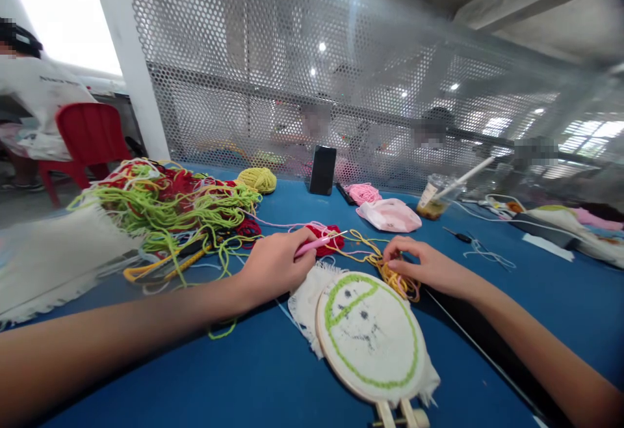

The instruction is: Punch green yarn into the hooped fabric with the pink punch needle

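My left hand (275,268) grips a pink-handled punch needle (316,244), its thin metal tip pointing right over the table. My right hand (422,265) has its fingertips closed on a tangle of yellow-orange yarn (385,273). Between my hands and nearer to me lies a wooden embroidery hoop (370,334) holding white cloth with a green yarn outline and dark marks. Its lower edge rests near a wooden clamp (400,415), partly cut off by the frame. Frayed cloth (309,304) sticks out from under the hoop.
A blue table (273,207) holds a heap of green and red yarn (166,203), a yellow yarn ball (257,180), red yarn (322,239), pink yarn, a pink bag (389,215), an upright black phone (322,170) and a cup with a straw (433,197). A perforated metal screen stands behind; a seated person is at far left.
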`<state>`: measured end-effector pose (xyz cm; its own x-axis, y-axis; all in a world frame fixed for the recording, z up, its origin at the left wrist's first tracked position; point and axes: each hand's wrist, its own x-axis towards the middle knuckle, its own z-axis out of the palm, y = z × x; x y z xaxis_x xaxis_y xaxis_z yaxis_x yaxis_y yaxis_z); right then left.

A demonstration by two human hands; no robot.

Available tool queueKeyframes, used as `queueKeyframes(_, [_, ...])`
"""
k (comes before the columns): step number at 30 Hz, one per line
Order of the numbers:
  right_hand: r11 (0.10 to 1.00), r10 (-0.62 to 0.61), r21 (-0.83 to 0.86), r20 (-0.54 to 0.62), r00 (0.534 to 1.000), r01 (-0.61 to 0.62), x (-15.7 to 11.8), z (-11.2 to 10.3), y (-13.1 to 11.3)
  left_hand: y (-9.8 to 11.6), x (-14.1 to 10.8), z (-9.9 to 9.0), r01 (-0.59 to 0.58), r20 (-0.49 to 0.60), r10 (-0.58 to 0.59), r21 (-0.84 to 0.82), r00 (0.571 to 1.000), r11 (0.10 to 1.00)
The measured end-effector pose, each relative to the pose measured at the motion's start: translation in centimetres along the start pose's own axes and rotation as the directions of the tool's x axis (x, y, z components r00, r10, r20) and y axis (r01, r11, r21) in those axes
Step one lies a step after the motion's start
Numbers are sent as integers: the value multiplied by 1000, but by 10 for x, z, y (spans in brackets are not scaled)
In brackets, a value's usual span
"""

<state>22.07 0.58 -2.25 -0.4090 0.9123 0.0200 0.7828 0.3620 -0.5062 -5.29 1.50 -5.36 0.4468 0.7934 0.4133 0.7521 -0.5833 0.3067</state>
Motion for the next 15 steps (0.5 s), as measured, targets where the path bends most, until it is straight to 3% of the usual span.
queueKeyframes(6, [991,-1,-132,-96,995,-12,2,7,-3,10,-2,-5,-69,9,68,24,998,997])
queueKeyframes(8, [988,-51,-152,-149,988,28,3,7,0,11,-2,-6,-85,12,84,38,996,996])
queueKeyframes(12, [956,-210,-262,-312,927,128,3,2,3,12,-1,-7,-107,15,106,69,994,992])
queueKeyframes(15, [947,-241,-287,-346,907,143,0,-3,-2,12,-1,-8,-130,19,129,88,991,988])
